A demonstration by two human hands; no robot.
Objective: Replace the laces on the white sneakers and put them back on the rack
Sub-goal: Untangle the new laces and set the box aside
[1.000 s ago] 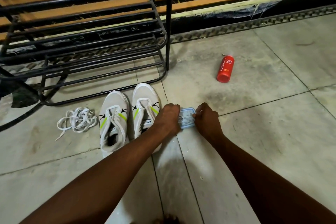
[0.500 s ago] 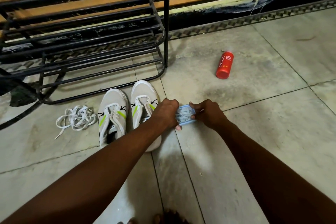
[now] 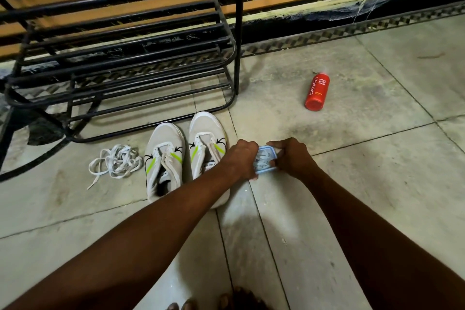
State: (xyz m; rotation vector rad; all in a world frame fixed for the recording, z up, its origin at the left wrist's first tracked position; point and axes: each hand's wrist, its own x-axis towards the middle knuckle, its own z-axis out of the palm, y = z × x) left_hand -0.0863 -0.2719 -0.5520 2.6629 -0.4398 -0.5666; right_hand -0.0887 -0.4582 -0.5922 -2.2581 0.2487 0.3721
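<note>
Two white sneakers with green stripes stand side by side on the tiled floor, the left sneaker point(image 3: 163, 158) and the right sneaker point(image 3: 205, 143), both without laces. A loose pile of white laces point(image 3: 115, 162) lies to their left. Just right of the sneakers, my left hand point(image 3: 242, 158) and my right hand point(image 3: 289, 156) grip the two sides of a small clear box with a blue rim point(image 3: 265, 161); something pale shows inside it. The black metal shoe rack point(image 3: 125, 58) stands behind the sneakers.
A red body-wash bottle point(image 3: 317, 92) lies on the floor to the far right. A wall with wooden slats runs behind the rack. My toes point(image 3: 201, 306) show at the bottom edge. Dark rack legs reach over the floor at far left.
My right hand has shifted its grip from the box's top corner to its right side; both hands stay on the box. The view has tilted slightly.
</note>
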